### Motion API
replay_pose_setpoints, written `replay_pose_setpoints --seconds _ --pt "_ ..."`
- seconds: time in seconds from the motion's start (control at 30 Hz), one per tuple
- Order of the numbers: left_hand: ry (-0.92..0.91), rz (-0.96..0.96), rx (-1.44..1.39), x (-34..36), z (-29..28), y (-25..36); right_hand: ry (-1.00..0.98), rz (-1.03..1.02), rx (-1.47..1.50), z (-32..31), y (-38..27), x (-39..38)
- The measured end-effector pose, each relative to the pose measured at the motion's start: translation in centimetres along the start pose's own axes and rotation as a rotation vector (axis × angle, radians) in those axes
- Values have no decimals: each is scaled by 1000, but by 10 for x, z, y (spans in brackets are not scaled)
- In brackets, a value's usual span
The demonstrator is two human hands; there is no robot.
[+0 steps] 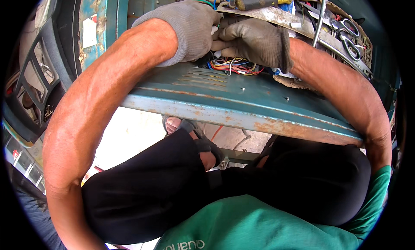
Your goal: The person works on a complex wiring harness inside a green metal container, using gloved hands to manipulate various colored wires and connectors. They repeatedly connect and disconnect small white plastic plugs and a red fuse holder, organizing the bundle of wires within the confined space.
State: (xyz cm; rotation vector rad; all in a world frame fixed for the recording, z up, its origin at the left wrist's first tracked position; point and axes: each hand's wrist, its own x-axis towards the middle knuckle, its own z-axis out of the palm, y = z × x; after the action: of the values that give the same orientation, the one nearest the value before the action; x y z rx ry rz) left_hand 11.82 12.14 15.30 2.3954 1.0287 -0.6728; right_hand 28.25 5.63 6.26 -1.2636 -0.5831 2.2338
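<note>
My left hand (186, 31), in a grey-brown work glove, is closed at the top middle, its back toward me and its fingertips hidden. Facing it, my right hand (255, 40) wears a similar glove, with thumb and fingers pinched together. The two hands meet over the metal bench. Small white bits show between them, but what they grip is too hidden to name. Just below lies a tangle of thin coloured wires (235, 67), red, yellow, white and blue. Past my right hand rests a screwdriver (263, 2) with a black and yellow handle.
The green metal bench (173, 104) has slots and a rusty front edge. Two small metal pieces, a nut (287, 98) and another (243, 89), lie on it. Scissors (351, 47) and a metal rod (320, 21) lie among tools at the far right. My legs are beneath the bench.
</note>
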Motion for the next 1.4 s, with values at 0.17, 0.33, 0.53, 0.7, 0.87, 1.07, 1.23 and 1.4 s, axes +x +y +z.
replay_pose_setpoints --seconds 0.17,0.33,0.53,0.7,0.87,1.07,1.23,1.4 --pt "-61 19 22 5 -4 2 -102 4 19 -7 0 1" --pt "-124 -18 102 3 -10 11 -104 45 -543 -12 -18 -4" --pt "-81 -58 52 -2 -8 7 -160 -65 -1868 0 -25 -2" --pt "-94 6 69 8 -14 16 -259 230 -2142 0 -32 -20" --pt "-126 -98 70 -17 -11 7 -483 74 -1801 18 -53 -14" --pt "-137 -10 79 14 -10 13 -418 51 -1137 -18 -48 -17" --pt "-120 -81 89 -3 -11 9 -426 -80 -1097 4 -64 -22" --pt "-138 -61 73 5 -11 10 -429 -66 -1037 -2 -58 -19"
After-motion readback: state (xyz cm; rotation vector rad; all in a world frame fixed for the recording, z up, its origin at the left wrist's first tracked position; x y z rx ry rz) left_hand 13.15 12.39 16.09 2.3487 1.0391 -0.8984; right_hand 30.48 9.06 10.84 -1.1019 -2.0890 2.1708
